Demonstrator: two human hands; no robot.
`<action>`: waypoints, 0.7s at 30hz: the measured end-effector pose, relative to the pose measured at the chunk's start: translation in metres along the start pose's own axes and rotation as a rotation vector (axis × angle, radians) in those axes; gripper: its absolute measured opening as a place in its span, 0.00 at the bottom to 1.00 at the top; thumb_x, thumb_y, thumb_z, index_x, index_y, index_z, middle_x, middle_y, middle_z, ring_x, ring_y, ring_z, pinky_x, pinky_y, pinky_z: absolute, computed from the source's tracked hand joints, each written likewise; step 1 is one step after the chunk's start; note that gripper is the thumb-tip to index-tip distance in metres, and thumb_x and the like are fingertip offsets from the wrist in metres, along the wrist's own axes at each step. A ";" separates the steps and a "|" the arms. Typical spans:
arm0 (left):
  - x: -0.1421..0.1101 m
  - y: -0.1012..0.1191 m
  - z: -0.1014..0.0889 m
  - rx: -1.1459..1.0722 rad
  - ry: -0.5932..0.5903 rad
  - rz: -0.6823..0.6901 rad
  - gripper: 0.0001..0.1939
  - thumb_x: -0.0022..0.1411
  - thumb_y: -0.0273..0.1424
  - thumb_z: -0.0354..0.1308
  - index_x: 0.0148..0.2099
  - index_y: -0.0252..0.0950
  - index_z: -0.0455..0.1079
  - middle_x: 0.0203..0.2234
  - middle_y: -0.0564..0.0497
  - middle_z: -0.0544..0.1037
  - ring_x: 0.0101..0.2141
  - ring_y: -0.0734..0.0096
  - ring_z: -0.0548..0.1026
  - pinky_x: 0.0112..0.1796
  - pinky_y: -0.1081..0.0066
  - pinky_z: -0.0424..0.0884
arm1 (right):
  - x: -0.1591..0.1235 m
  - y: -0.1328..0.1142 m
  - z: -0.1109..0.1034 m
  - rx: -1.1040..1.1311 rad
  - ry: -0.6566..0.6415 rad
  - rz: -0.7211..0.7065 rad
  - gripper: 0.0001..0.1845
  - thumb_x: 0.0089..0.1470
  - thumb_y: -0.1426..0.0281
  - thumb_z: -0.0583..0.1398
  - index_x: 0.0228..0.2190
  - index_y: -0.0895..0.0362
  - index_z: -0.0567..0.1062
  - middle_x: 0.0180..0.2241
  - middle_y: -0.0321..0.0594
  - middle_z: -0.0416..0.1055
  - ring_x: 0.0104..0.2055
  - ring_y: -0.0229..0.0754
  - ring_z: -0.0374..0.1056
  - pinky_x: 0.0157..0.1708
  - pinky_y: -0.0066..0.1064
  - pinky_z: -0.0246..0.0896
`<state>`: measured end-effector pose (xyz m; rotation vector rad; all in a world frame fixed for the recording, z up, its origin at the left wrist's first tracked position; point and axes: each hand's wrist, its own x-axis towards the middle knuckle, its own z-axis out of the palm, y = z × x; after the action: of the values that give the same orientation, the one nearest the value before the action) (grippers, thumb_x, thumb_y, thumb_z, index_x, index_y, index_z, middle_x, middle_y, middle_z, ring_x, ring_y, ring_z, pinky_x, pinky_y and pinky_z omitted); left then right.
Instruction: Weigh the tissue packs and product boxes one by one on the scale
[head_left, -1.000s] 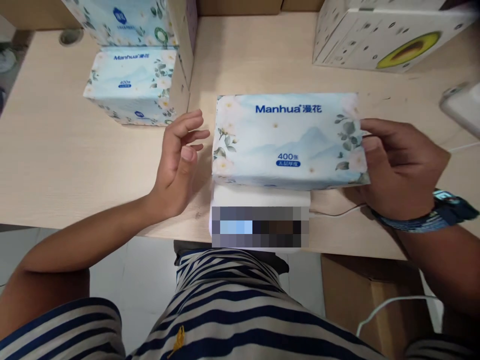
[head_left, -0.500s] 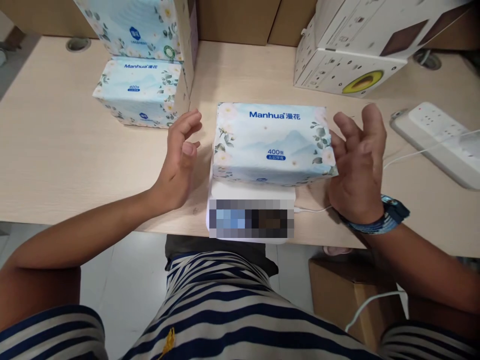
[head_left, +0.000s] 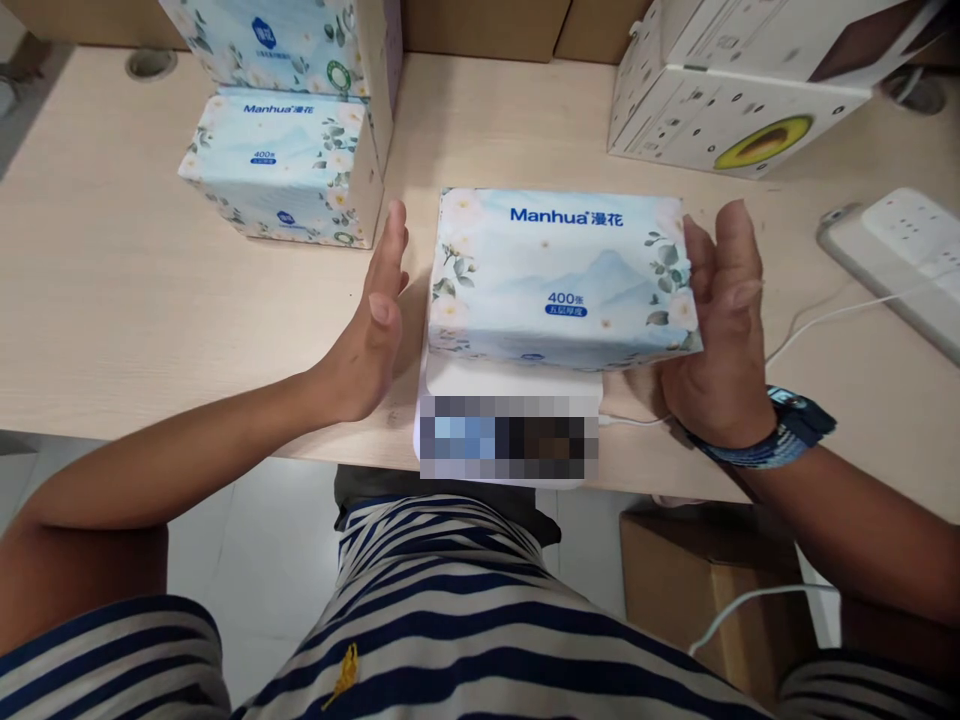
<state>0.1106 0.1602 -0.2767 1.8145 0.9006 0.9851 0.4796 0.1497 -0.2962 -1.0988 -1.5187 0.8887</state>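
Note:
A pale blue Manhua tissue pack (head_left: 562, 275) lies on a white scale (head_left: 510, 385) at the desk's near edge. My left hand (head_left: 375, 320) stands flat and open a little left of the pack, fingers straight, not touching it. My right hand (head_left: 720, 320) is open with its fingers stretched along the pack's right end, touching it. A blue watch sits on my right wrist.
Two more tissue packs (head_left: 281, 160) are stacked at the back left of the wooden desk (head_left: 112, 290). A white box with an avocado picture (head_left: 735, 90) stands back right. A white power strip (head_left: 900, 260) and cables lie at the right. A cardboard box (head_left: 697, 580) sits below the desk.
My right hand let go of the pack's right end, opened, then came back flat against it. My left hand's curled fingers straightened and it moved closer to the pack.

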 end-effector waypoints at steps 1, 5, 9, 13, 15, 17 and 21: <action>0.000 0.000 0.000 -0.008 0.007 -0.002 0.44 0.70 0.70 0.42 0.81 0.69 0.38 0.82 0.71 0.34 0.82 0.54 0.32 0.81 0.46 0.39 | 0.000 0.000 0.001 0.004 -0.003 0.000 0.39 0.69 0.36 0.50 0.74 0.30 0.57 0.79 0.36 0.52 0.83 0.49 0.46 0.76 0.58 0.58; 0.000 0.002 0.002 -0.001 -0.018 0.030 0.45 0.68 0.72 0.38 0.81 0.70 0.38 0.82 0.71 0.36 0.82 0.55 0.32 0.80 0.44 0.43 | 0.001 -0.005 0.005 -0.023 0.019 0.006 0.43 0.66 0.34 0.52 0.73 0.37 0.61 0.78 0.41 0.54 0.83 0.53 0.46 0.76 0.60 0.58; -0.001 0.008 0.007 0.042 0.063 0.020 0.43 0.68 0.72 0.37 0.80 0.70 0.47 0.82 0.69 0.46 0.82 0.54 0.40 0.80 0.46 0.47 | 0.002 -0.009 0.008 -0.077 0.079 0.017 0.46 0.63 0.31 0.52 0.72 0.41 0.64 0.75 0.43 0.58 0.83 0.55 0.48 0.75 0.64 0.58; 0.000 0.011 0.004 0.007 0.044 -0.001 0.43 0.71 0.70 0.38 0.81 0.69 0.38 0.83 0.69 0.37 0.82 0.55 0.34 0.80 0.44 0.42 | 0.002 -0.007 0.006 -0.067 0.060 0.044 0.47 0.64 0.31 0.49 0.75 0.39 0.59 0.78 0.43 0.53 0.82 0.54 0.50 0.76 0.61 0.59; 0.002 0.009 -0.001 0.010 0.006 0.014 0.41 0.74 0.67 0.35 0.82 0.66 0.31 0.83 0.66 0.31 0.82 0.55 0.30 0.79 0.42 0.42 | 0.001 -0.006 0.003 -0.077 0.051 0.059 0.48 0.65 0.31 0.47 0.76 0.38 0.55 0.80 0.43 0.48 0.81 0.53 0.52 0.77 0.60 0.57; 0.003 0.005 -0.003 0.034 -0.014 0.065 0.41 0.75 0.65 0.34 0.82 0.65 0.26 0.83 0.64 0.27 0.82 0.54 0.29 0.79 0.41 0.43 | 0.000 -0.007 0.002 -0.099 0.073 0.056 0.48 0.64 0.30 0.46 0.77 0.36 0.53 0.80 0.41 0.46 0.81 0.53 0.52 0.77 0.61 0.56; -0.003 0.006 0.011 0.112 0.053 0.235 0.47 0.71 0.69 0.39 0.82 0.65 0.26 0.83 0.65 0.29 0.82 0.49 0.30 0.78 0.40 0.48 | 0.003 -0.017 0.002 -0.095 0.189 0.087 0.45 0.63 0.31 0.51 0.75 0.29 0.56 0.81 0.32 0.46 0.83 0.50 0.48 0.79 0.59 0.50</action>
<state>0.1201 0.1518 -0.2755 2.0316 0.8007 1.1530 0.4738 0.1470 -0.2804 -1.2890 -1.3769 0.7548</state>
